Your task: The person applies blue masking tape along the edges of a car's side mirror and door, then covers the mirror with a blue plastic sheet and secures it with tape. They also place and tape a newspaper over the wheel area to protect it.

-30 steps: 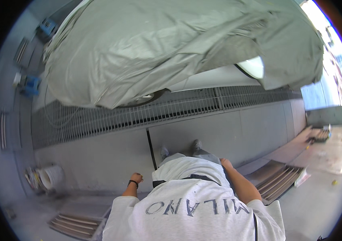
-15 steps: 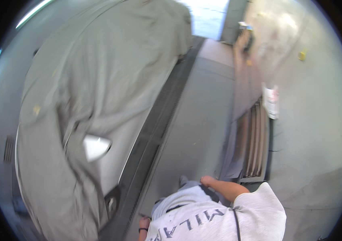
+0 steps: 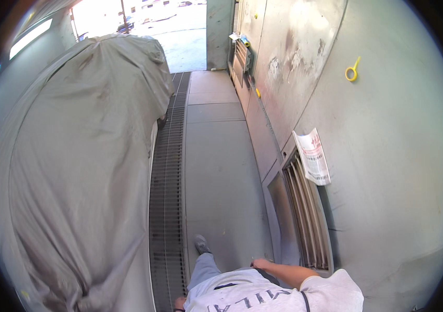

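My right hand [image 3: 263, 264] is in front of my waist with its fingers curled in. A small dark bit shows at its fingertips, too little to make out. Low at my left side, next to the dark floor grating [image 3: 168, 218], only part of my left hand [image 3: 180, 303] is visible; its fingers are hidden. To my left stands a vehicle under a creased grey cover [image 3: 83, 140]. Neither hand touches the cover.
A grey floor walkway [image 3: 221, 171] leads to a bright doorway [image 3: 185, 49]. On the right wall are a louvred vent [image 3: 307, 223], a printed sheet [image 3: 312, 158], a yellow tape roll [image 3: 351, 74] and a farther vent [image 3: 241, 57].
My view has turned left, toward the doorway, and moved along the walkway. The white wing mirror beside the cover is out of view. My left hand now sits lower in the picture.
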Demonstrator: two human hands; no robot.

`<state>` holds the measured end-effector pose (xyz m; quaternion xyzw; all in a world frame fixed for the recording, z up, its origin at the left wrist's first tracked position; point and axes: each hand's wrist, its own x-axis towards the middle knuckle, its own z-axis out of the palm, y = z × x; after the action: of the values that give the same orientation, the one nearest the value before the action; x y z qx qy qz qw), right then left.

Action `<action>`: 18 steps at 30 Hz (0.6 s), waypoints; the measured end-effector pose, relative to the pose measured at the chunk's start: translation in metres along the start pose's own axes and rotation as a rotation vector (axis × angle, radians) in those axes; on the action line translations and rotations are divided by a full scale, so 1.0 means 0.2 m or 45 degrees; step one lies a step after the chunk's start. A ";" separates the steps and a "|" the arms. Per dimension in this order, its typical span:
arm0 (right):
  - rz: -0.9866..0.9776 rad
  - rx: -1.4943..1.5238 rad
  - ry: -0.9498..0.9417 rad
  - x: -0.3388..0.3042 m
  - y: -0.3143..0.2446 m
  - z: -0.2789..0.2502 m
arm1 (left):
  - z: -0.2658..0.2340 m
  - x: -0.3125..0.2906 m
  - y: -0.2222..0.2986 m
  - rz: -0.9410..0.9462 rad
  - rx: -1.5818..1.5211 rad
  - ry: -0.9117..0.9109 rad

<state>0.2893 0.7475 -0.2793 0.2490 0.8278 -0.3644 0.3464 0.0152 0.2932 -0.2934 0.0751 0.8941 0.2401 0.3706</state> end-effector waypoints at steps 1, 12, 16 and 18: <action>0.025 0.076 0.043 0.05 0.01 -0.05 | -0.03 0.13 0.05 0.014 0.080 -0.058; 0.264 0.607 0.911 0.02 -0.57 -1.66 | -0.54 1.91 1.36 0.299 0.200 -0.374; 0.331 0.248 1.960 -0.44 -0.58 -2.65 | -0.75 2.47 1.98 0.285 0.042 -0.322; 0.614 -0.104 2.579 -0.79 -0.44 -3.05 | -0.83 2.68 2.26 0.946 0.833 -0.287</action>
<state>0.0916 1.1422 0.1800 0.5851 0.6710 0.1223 -0.4386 -0.5031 0.7930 -0.3094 0.5256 0.7899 0.0533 0.3113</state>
